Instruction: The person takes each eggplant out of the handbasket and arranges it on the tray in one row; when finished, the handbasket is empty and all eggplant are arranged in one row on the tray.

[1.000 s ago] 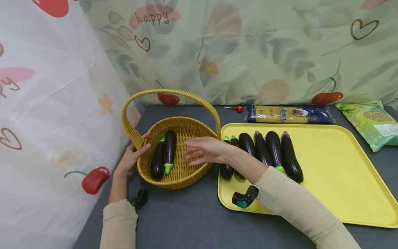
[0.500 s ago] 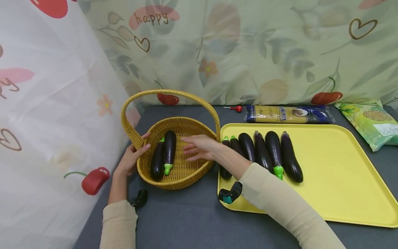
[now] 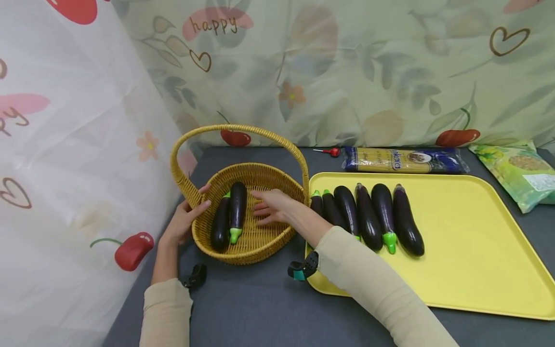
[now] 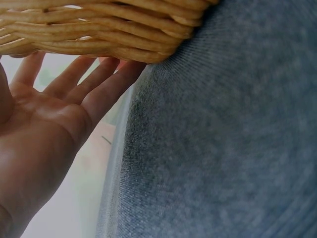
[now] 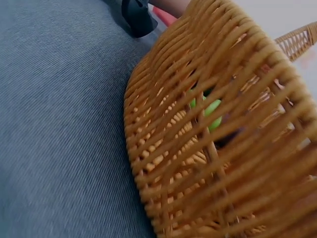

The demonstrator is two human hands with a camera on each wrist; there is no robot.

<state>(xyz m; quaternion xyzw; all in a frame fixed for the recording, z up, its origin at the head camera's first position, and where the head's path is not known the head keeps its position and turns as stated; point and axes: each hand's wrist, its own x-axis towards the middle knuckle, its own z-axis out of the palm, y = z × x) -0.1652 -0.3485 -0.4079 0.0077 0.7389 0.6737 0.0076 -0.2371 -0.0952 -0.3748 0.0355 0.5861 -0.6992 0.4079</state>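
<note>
A wicker basket point(image 3: 256, 253) with a tall arched handle stands on the dark table. My left hand point(image 3: 178, 224) grips its left rim by the handle's base, thumb over the edge; the left wrist view shows that hand's fingers point(image 4: 106, 82) against the outer wall. Two eggplants lie side by side inside, one eggplant point(image 3: 237, 207) on the right and another eggplant point(image 3: 220, 226) on the left. My right hand point(image 3: 274, 206) reaches over the right rim into the basket, fingers extended and holding nothing. In the right wrist view the basket wall point(image 5: 198, 148) hides it.
Right of the basket, a yellow tray point(image 3: 472, 241) bears a row of several eggplants point(image 3: 368, 217). Behind it lie a pasta packet point(image 3: 405, 160) and a red lollipop point(image 3: 333, 152). A green bag point(image 3: 518, 171) lies at the far right. A printed curtain point(image 3: 73, 193) borders the left side.
My right hand has moved slightly left inside the basket, and its forearm has swung left, uncovering more of the tray's eggplants. The left hand and the basket stay in place.
</note>
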